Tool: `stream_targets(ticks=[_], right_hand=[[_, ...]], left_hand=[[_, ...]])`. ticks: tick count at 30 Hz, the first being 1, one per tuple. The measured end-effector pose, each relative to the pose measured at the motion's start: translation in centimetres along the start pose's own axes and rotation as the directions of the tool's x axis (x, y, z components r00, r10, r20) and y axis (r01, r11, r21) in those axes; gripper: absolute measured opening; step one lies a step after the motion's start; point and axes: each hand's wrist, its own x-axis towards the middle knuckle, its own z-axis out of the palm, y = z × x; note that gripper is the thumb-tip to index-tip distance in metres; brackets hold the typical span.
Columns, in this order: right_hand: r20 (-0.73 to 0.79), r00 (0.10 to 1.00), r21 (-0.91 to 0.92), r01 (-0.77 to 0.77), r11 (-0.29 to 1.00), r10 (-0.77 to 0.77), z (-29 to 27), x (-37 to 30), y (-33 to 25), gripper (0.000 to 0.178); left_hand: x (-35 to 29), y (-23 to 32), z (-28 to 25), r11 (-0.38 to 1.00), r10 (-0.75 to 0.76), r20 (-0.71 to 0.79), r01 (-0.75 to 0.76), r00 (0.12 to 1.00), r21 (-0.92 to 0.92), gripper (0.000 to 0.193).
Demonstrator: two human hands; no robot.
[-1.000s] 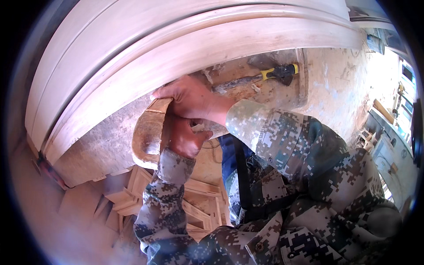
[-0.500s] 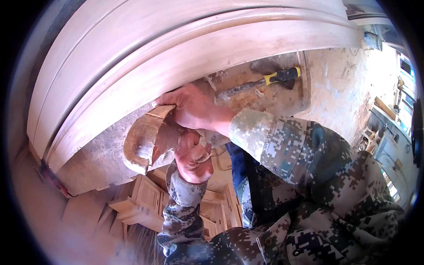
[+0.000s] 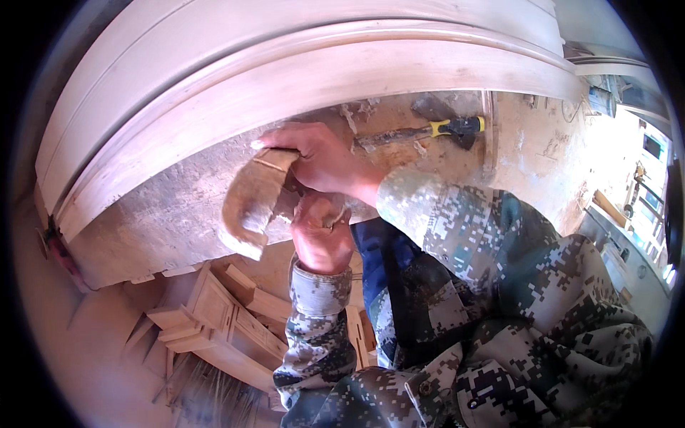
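Observation:
Both my hands hold a curved, dusty wooden piece [image 3: 250, 203] over the edge of a dust-covered workbench [image 3: 164, 214]. My right hand [image 3: 321, 160] grips its upper end from above, fingers stretched across the top. My left hand [image 3: 321, 232] clasps it from below, fingers curled beside the piece. Both sleeves are in a camouflage pattern. The lower end of the piece hangs free past the bench edge.
A long pale moulded wooden panel [image 3: 285, 64] lies along the back of the bench. A chisel with a yellow and black handle [image 3: 428, 130] rests on the bench behind my hands. Stacked wooden parts [image 3: 214, 314] lie on the floor below.
My hands and the wooden piece have lifted and shifted right across the bench edge. The piece has turned more upright, with my left hand now under it.

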Motion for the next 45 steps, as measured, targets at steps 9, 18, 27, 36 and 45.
stream_targets(ticks=[9, 18, 27, 36, 45], right_hand=[[-0.022, 1.0, 0.076, -0.003, 0.997, 0.004, 0.5, -0.5, 1.4, 0.04], [-0.122, 0.992, 0.193, 0.034, 0.981, -0.01, 0.9, -1.6, 2.4, 0.04], [-0.176, 0.969, -0.058, 0.164, 0.985, -0.172, 0.8, -1.0, 2.2, 0.036], [0.09, 0.809, -0.229, 0.585, 0.778, -0.581, 0.3, -1.2, 0.5, 0.052], [0.457, 0.624, -0.131, 0.753, 0.645, -0.634, 1.1, -3.2, -0.2, 0.032]], left_hand=[[-0.3, -1.2, 1.0, 0.979, 0.197, -0.016, -0.197, 0.98, -0.047, 0.022], [-1.5, -2.6, 1.3, 0.799, 0.529, 0.012, -0.502, 0.849, 0.331, 0.029], [-4.9, -2.1, 4.2, 0.713, 0.434, -0.242, -0.167, 0.868, 0.681, 0.035], [-3.5, -3.9, 4.2, 0.294, -0.792, -0.169, 0.124, 0.587, -0.948, 0.075], [-1.5, -4.3, 4.6, 0.005, -0.487, 0.199, 0.23, 0.85, -0.973, 0.048]])
